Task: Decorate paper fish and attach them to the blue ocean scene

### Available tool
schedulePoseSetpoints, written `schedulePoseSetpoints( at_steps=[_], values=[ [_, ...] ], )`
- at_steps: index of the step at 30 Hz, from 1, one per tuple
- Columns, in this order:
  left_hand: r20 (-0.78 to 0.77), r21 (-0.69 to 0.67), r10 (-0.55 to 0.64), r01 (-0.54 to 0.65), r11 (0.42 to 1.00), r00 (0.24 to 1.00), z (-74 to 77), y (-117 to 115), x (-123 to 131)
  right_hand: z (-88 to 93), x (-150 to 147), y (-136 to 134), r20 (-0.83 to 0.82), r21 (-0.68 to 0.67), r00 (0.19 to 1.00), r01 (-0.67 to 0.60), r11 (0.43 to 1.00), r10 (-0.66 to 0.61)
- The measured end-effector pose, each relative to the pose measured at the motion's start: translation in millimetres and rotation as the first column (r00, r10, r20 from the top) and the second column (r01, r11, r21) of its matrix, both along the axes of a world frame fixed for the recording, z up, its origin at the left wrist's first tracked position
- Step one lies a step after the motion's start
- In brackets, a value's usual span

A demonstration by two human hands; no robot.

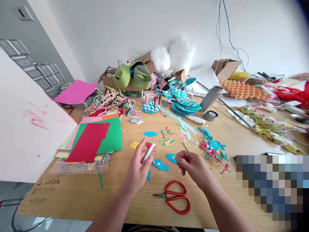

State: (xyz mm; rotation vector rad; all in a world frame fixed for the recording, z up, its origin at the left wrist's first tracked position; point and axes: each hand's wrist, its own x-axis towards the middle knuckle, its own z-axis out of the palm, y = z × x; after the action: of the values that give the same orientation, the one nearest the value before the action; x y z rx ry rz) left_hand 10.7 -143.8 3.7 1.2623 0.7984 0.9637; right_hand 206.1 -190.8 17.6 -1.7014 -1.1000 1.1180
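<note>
My left hand (140,164) is closed around a narrow white strip (149,152), pinched between thumb and fingers and tilted upward. My right hand (189,162) has its fingers drawn together at the edge of a blue paper cutout (170,157). Whatever sits between those fingertips is hidden. Between the hands lies a blue paper fish (161,165) with a small white square on it. Part of another blue cutout (149,176) shows beside my left wrist. A red cutout (149,145) is partly behind my left fingers. Red-handled scissors (172,197) lie nearer to me, blades pointing left.
Coloured paper sheets (113,135) are stacked at left. Yellow (134,144) and blue (150,133) cutouts and paper confetti (168,142) lie ahead. Paper scraps (212,146) are heaped at right. Farther back stand blue discs (185,108), a grey flask (212,97) and a glue bottle (196,120).
</note>
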Motion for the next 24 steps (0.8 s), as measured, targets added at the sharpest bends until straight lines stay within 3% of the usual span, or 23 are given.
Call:
schedulePoseSetpoints(
  at_steps=[3, 7, 10, 12, 14, 16, 17, 19, 21, 24],
  values=[
    [0.246, -0.142, -0.025, 0.061, 0.988, 0.969, 12.2, 3.2, -2.3, -12.9, 6.9, -7.4, -0.159, -0.005, 0.974, 0.164, 0.986, -0.163],
    [0.578, -0.293, -0.030, 0.242, 0.925, 0.815, 33.4, 8.5, -8.5, -21.6, 7.7, -11.9, -0.264, -0.018, 0.927, 0.271, 0.962, -0.266],
    [0.683, -0.280, -0.122, 0.412, 0.867, 0.720, 46.6, 10.9, -10.9, -23.1, 8.2, -10.1, -0.305, -0.024, 0.905, 0.303, 0.953, -0.295],
    [0.648, -0.191, -0.262, 0.486, 0.853, 0.715, 51.8, 12.2, -8.9, -24.2, 8.3, -8.4, -0.324, -0.034, 0.898, 0.304, 0.952, -0.298],
    [0.448, -0.083, -0.442, 0.528, 0.845, 0.778, 52.3, 14.9, -3.3, -26.3, 7.3, -7.3, -0.352, -0.051, 0.884, 0.309, 0.950, -0.307],
    [0.045, 0.021, -0.531, 0.531, 0.847, 0.846, 47.3, 19.2, 6.1, -29.2, 5.0, -6.8, -0.383, -0.092, 0.865, 0.314, 0.945, -0.324],
    [-0.194, 0.085, -0.496, 0.518, 0.851, 0.846, 43.0, 21.7, 12.1, -30.6, 3.6, -6.6, -0.392, -0.117, 0.857, 0.315, 0.942, -0.336],
    [-0.561, 0.240, -0.302, 0.500, 0.832, 0.771, 31.9, 26.6, 26.0, -33.1, 1.7, -6.5, -0.394, -0.156, 0.847, 0.320, 0.934, -0.357],
    [-0.726, 0.291, -0.154, 0.503, 0.814, 0.670, 20.4, 30.5, 41.2, -34.8, 1.4, -6.6, -0.376, -0.151, 0.848, 0.342, 0.927, -0.374],
    [-0.812, 0.297, -0.066, 0.508, 0.809, 0.580, 7.6, 32.9, 61.5, -36.2, 4.3, -7.9, -0.334, -0.095, 0.849, 0.401, 0.911, -0.409]
  ],
)
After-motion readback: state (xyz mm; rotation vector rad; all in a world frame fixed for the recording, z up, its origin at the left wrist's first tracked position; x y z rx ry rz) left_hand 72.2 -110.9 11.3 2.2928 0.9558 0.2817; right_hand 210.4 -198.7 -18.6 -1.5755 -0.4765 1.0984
